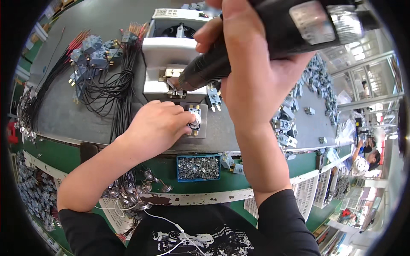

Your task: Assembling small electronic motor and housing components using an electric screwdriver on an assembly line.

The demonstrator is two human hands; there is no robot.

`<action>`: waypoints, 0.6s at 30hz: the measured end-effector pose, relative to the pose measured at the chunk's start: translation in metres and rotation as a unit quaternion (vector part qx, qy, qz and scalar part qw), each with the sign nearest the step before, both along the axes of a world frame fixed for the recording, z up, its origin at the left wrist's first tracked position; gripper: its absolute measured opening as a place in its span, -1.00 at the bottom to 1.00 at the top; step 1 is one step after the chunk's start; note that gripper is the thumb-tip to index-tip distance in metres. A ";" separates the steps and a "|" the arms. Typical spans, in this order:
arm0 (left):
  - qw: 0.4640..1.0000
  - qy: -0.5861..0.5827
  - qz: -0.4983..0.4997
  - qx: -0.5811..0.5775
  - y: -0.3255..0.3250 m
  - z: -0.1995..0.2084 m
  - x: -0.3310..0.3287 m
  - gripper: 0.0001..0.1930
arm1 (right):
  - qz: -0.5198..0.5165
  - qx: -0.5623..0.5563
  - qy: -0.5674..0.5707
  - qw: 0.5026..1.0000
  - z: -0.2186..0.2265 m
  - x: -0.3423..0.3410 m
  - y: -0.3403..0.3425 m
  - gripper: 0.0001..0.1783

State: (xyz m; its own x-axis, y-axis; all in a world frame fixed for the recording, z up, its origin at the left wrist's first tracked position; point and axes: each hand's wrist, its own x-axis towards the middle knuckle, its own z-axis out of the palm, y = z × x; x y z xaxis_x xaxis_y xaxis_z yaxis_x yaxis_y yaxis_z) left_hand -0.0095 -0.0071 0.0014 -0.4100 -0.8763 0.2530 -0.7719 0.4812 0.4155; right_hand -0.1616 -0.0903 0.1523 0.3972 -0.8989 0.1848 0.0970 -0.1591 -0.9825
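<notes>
My right hand [260, 77] is wrapped round a black electric screwdriver [209, 64], held slanting. Its tip is at the front of a white screw feeder [160, 53], by the small metal outlet there. Below the feeder, my left hand [160, 121] has its fingers closed on a small grey-and-white component [195, 114] with brass terminals. That component sits on a flat metal fixture [204, 130] near the bench's front edge; my fingertips cover part of it. A similar grey component [213, 98] with prongs lies just right of the feeder.
Bundled black cables [124, 85] and grey components [96, 53] lie at the left. A large heap of grey components [318, 81] covers the right side. A blue tray of small metal parts [198, 168] stands below the bench edge. Another person [365, 164] sits far right.
</notes>
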 end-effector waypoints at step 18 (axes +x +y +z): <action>1.000 0.001 0.009 -0.016 0.001 -0.013 0.000 -0.77 | 0.083 -0.250 -0.254 0.931 -0.073 0.066 -0.029 -0.37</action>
State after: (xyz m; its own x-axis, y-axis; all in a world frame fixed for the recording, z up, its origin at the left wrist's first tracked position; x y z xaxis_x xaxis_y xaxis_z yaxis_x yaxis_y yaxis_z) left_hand -0.0098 -0.0061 -0.0114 -0.3930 -0.8755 0.2813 -0.7804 0.4793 0.4015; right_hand -0.0955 -0.1193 0.0796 0.2700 -0.5848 0.7649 0.5923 -0.5254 -0.6108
